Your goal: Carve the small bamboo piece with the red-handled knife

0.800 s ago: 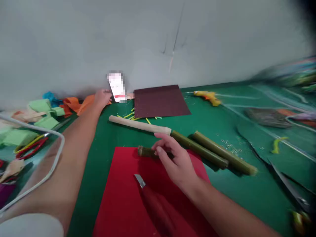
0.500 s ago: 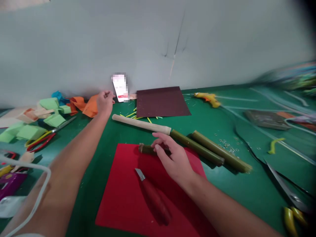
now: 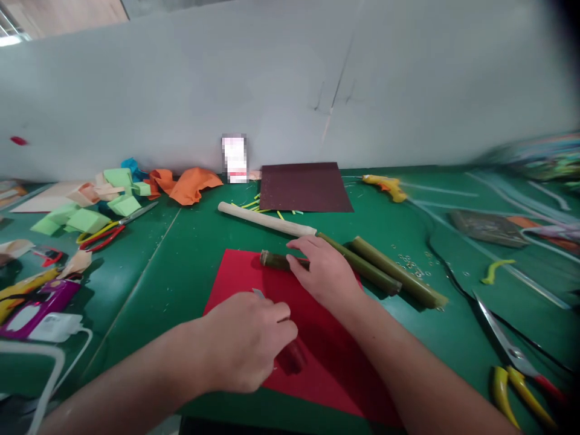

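My right hand (image 3: 324,272) presses on a short green bamboo piece (image 3: 273,260) lying at the far edge of a red sheet (image 3: 235,275). My left hand (image 3: 247,341) lies on the near part of that sheet, fingers curled over a red-handled knife (image 3: 292,360). Only the tip of its blade and the end of its handle show. Just beyond my right hand lies a long bamboo stick (image 3: 267,220) with a peeled pale end. A second green stick (image 3: 399,272) lies beside it.
A dark brown sheet (image 3: 306,187) and an upright phone (image 3: 234,158) stand by the wall. Orange cloth (image 3: 194,184), green paper pieces (image 3: 86,219) and scissors (image 3: 113,228) lie at the left. A yellow glue gun (image 3: 385,185), large shears (image 3: 512,350) and pliers (image 3: 510,389) are on the right.
My left hand came back from near the phone by the wall and closed over the knife on the red sheet. My right hand stayed on the short bamboo piece. The view tilted upward.
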`<state>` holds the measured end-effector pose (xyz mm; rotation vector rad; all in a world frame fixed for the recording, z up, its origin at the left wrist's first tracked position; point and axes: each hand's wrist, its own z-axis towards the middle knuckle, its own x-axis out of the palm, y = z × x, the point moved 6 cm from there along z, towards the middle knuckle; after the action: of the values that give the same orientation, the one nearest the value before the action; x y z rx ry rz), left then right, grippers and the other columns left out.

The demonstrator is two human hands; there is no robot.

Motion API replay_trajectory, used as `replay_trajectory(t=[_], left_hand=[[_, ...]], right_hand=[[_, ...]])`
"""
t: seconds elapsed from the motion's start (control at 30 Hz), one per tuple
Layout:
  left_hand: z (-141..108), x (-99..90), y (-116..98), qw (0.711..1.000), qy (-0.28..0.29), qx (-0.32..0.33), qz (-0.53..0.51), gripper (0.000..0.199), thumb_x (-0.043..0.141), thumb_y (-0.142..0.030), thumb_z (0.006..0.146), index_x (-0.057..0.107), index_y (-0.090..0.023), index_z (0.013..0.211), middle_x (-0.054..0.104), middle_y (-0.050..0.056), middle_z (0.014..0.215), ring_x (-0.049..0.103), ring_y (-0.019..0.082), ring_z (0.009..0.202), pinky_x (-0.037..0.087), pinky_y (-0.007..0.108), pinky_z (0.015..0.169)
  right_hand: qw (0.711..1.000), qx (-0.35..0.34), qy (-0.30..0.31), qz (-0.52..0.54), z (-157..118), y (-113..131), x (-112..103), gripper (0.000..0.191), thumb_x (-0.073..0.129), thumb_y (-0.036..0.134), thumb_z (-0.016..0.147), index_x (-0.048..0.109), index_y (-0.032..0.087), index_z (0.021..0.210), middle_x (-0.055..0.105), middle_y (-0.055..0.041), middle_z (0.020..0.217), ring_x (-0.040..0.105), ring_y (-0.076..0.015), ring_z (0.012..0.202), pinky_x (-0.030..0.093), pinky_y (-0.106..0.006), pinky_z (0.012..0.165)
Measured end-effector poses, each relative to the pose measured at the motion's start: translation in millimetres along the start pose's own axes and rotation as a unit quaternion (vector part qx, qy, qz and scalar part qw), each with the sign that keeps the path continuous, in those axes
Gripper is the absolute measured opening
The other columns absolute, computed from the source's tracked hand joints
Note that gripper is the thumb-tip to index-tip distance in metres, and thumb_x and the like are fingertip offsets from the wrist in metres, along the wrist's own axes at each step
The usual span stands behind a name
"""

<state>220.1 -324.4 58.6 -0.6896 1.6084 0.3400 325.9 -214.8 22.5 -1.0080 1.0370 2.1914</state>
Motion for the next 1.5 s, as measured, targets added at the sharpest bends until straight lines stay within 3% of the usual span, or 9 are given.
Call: replay_trajectory(t=[0.17, 0.33, 0.5, 0.67, 0.8, 0.97, 1.03, 1.23, 1.5], left_hand=[[10.7, 19.9, 1.2, 0.998, 0.051, -0.023, 0.033, 0.039, 0.063, -0.009, 0.072, 0.059, -0.016, 0.111, 0.064, 0.008, 0.11, 0.065, 0.024, 0.079, 0.053, 0.036, 0.059], [24.3, 30.9, 2.3, 0.996, 0.02, 0.017, 0.091, 0.02, 0.059, -0.009, 0.078, 0.061, -0.015, 0.097, 0.063, 0.006, 0.088, 0.06, 0.021, 0.063, 0.046, 0.032, 0.047], [-1.2, -8.0, 23.0, 0.967, -0.256, 0.004, 0.005, 0.028, 0.06, -0.021, 0.083, 0.06, -0.015, 0.11, 0.067, 0.006, 0.091, 0.063, 0.02, 0.071, 0.052, 0.032, 0.057], [-38.1, -15.3, 91.1, 0.725, -0.567, -0.166, -0.354, 0.02, 0.068, -0.023, 0.086, 0.063, -0.022, 0.105, 0.066, 0.001, 0.093, 0.057, 0.007, 0.06, 0.049, 0.019, 0.053], [-23.7, 13.4, 114.4, 0.605, -0.587, -0.169, -0.51, 0.021, 0.063, -0.033, 0.091, 0.059, -0.022, 0.108, 0.067, 0.0, 0.087, 0.058, 0.008, 0.056, 0.053, 0.022, 0.055], [-10.7, 23.5, 105.3, 0.651, -0.564, -0.161, -0.482, 0.017, 0.058, -0.033, 0.092, 0.056, -0.023, 0.106, 0.065, 0.004, 0.102, 0.065, 0.013, 0.071, 0.06, 0.032, 0.071], [-14.6, 15.9, 95.2, 0.694, -0.582, -0.135, -0.403, 0.017, 0.057, -0.028, 0.093, 0.058, -0.024, 0.109, 0.064, 0.005, 0.107, 0.067, 0.017, 0.091, 0.059, 0.037, 0.083], [-11.9, -3.6, 61.7, 0.838, -0.513, -0.036, -0.181, 0.042, 0.066, -0.013, 0.082, 0.055, -0.024, 0.121, 0.062, 0.007, 0.115, 0.06, 0.019, 0.109, 0.054, 0.037, 0.096], [-8.4, -1.1, 61.2, 0.87, -0.468, -0.04, -0.152, 0.055, 0.067, -0.013, 0.085, 0.045, -0.021, 0.135, 0.064, 0.01, 0.127, 0.062, 0.019, 0.117, 0.052, 0.033, 0.102]], right_hand=[[1.0, 0.018, 0.007, -0.003, 2.1, -4.6, -0.8, 0.026, 0.05, 0.023, 0.09, 0.071, 0.013, 0.103, 0.073, -0.0109, 0.104, 0.068, -0.0272, 0.099, 0.056, -0.042, 0.089], [0.997, 0.059, 0.04, 0.022, 3.3, -10.1, -0.3, 0.028, 0.047, 0.02, 0.091, 0.071, 0.013, 0.105, 0.073, -0.0104, 0.108, 0.066, -0.0257, 0.104, 0.054, -0.041, 0.094], [0.984, 0.096, 0.149, -0.022, 2.3, -10.2, 3.5, 0.028, 0.055, 0.026, 0.089, 0.07, 0.013, 0.109, 0.07, -0.0113, 0.11, 0.062, -0.0277, 0.109, 0.049, -0.043, 0.099], [0.972, 0.082, 0.221, -0.022, 0.4, -7.3, 8.4, 0.019, 0.064, 0.025, 0.082, 0.072, 0.018, 0.098, 0.072, -0.0085, 0.098, 0.064, -0.0255, 0.09, 0.052, -0.041, 0.083], [0.971, 0.032, 0.237, 0.008, -5.8, 0.2, 12.7, 0.02, 0.068, 0.016, 0.077, 0.071, 0.021, 0.096, 0.071, -0.006, 0.099, 0.064, -0.0222, 0.091, 0.052, -0.036, 0.081], [0.99, 0.007, 0.054, 0.13, -9.0, 9.8, -15.5, 0.029, 0.065, 0.028, 0.085, 0.064, 0.021, 0.114, 0.067, -0.008, 0.112, 0.065, -0.0206, 0.102, 0.054, -0.036, 0.09], [0.988, -0.011, -0.033, 0.149, -11.8, 14.1, -32.0, 0.029, 0.06, 0.028, 0.089, 0.062, 0.019, 0.116, 0.065, -0.0026, 0.085, 0.063, -0.0144, 0.077, 0.055, -0.03, 0.075], [0.985, -0.131, 0.007, 0.11, -20.9, 37.1, -29.3, 0.045, 0.057, 0.018, 0.09, 0.052, 0.016, 0.134, 0.065, 0.0036, 0.072, 0.058, -0.0097, 0.06, 0.049, -0.022, 0.057], [0.997, -0.056, -0.057, 0.003, -24.8, 30.0, -24.7, 0.035, 0.056, 0.023, 0.089, 0.06, 0.022, 0.124, 0.071, -0.0002, 0.072, 0.063, -0.0135, 0.057, 0.049, -0.027, 0.054]])
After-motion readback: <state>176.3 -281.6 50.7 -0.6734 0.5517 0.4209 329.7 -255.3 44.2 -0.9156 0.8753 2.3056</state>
